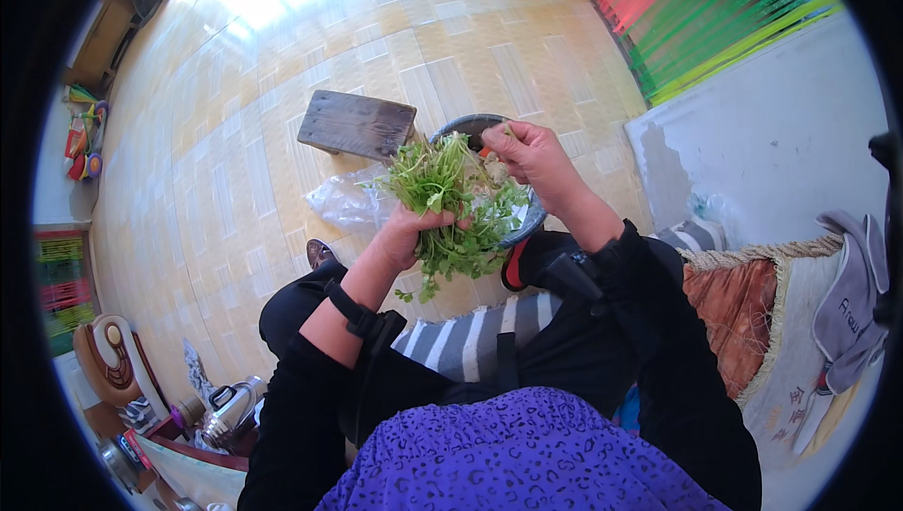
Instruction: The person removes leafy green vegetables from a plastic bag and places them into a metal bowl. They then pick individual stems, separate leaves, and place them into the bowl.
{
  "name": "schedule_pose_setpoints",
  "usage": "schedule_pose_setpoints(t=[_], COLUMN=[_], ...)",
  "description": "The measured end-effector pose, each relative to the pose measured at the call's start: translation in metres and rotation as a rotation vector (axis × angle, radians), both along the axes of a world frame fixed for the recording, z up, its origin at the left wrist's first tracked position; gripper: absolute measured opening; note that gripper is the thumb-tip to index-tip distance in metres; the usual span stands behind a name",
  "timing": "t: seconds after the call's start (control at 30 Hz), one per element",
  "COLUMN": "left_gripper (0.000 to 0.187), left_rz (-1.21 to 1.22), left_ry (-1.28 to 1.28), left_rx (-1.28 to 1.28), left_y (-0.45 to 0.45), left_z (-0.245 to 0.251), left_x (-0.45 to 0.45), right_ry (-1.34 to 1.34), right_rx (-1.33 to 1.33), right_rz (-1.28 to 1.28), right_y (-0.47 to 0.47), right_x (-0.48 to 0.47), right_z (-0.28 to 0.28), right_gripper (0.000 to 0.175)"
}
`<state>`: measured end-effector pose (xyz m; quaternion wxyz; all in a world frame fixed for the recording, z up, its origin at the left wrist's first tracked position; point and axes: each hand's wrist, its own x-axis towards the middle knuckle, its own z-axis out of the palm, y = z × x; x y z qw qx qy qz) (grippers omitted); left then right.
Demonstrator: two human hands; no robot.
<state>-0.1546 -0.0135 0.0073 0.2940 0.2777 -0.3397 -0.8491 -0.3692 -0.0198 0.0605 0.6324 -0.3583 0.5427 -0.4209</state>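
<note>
My left hand is closed around a large bunch of leafy green herbs, which look like cilantro or celery, with stems towards the top and leaves hanging below. To its right, my right hand is raised over a round bin, its thumb and fingers pinched together. A small green bit shows at those fingertips, probably a stem. Inside the bin lie pale scraps and something orange, partly hidden by the herbs and my hand. Beside the bunch, a clear plastic bag rests on the floor.
A low wooden stool stands on the patterned floor beyond the bag. A striped cloth lies between my legs. At lower left are a metal thermos and a wooden chair part; at right, a rope-edged seat holds a grey cloth.
</note>
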Motion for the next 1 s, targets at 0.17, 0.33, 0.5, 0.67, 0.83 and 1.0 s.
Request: schedule_pose_setpoints(t=[0.17,0.33,0.5,0.67,0.83,1.0], left_gripper=[0.042,0.041,0.04,0.039,0.039,0.035], left_rz=[-0.053,0.016,0.266,0.296,0.318,0.335], left_ry=[-0.09,-0.155,-0.115,-0.139,-0.144,-0.125], left_rx=[-0.036,-0.021,0.06,0.074,0.056,0.081], left_y=[0.0,0.002,-0.002,-0.002,-0.002,-0.004], left_z=[0.003,0.005,0.006,0.004,0.006,0.006], left_x=[-0.001,-0.005,-0.004,-0.006,-0.005,-0.002], right_ry=[-0.1,0.046,0.131,-0.083,-0.081,0.485], right_rx=[-0.071,-0.121,-0.186,-0.053,-0.058,-0.185], right_rz=[0.005,0.026,-0.012,-0.094,-0.164,-0.219], right_y=[0.004,0.002,-0.002,-0.002,-0.008,-0.012], right_x=[0.006,0.004,-0.004,-0.008,-0.023,-0.025], right_z=[0.006,0.004,-0.001,-0.008,-0.013,-0.017], right_gripper=[0.023,0.021,0.021,0.022,0.023,0.023])
